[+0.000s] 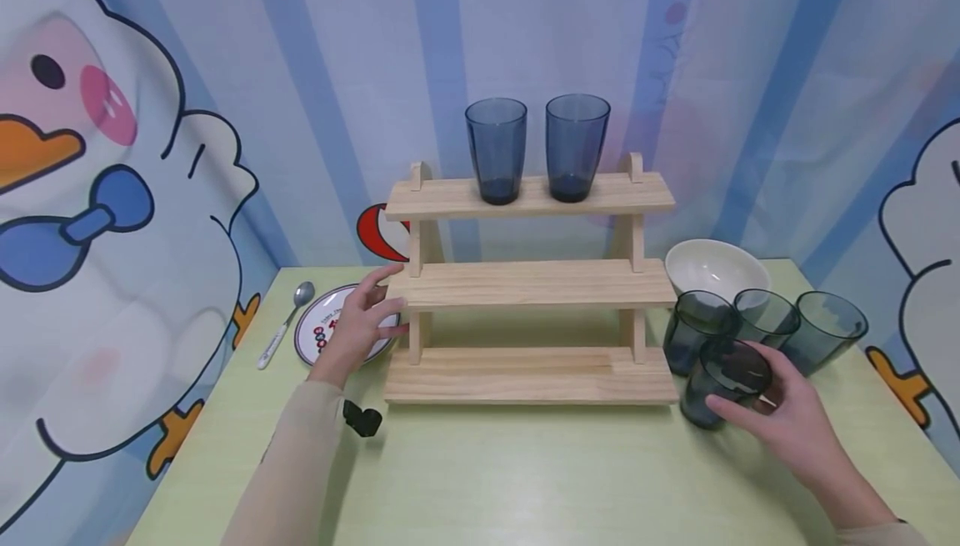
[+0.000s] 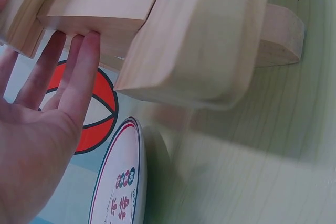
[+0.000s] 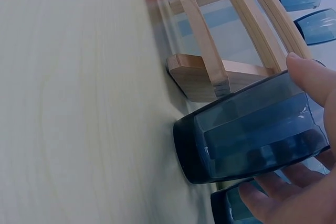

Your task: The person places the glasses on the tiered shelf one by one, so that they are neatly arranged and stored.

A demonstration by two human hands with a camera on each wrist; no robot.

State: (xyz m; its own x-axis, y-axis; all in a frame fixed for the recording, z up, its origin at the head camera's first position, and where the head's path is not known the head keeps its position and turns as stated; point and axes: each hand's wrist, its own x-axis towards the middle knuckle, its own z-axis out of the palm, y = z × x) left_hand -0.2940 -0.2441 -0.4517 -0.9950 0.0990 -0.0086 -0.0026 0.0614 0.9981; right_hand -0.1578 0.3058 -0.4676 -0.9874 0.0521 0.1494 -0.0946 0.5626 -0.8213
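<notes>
At the right, my right hand (image 1: 798, 421) grips a dark blue-grey drinking glass (image 1: 722, 383), thumb on one side and fingers on the other. The glass has its mouth up and leans slightly; whether its base touches the table cannot be told. My left hand (image 1: 356, 325) is at the left end of a three-tier wooden shelf (image 1: 528, 283). In the left wrist view, its nearly straight fingers (image 2: 81, 80) touch the wooden side support (image 2: 100, 22) below a board. Two matching glasses, one left (image 1: 498, 154) and one right (image 1: 576, 150), stand upright on the top tier.
Three more glasses (image 1: 825, 333) stand close behind the held one, with a white bowl (image 1: 712, 267) behind them. Left of the shelf lie a printed plate (image 1: 311, 338), partly behind my left hand, and a spoon (image 1: 281, 336). A duck-patterned curtain (image 1: 337, 112) hangs behind the table.
</notes>
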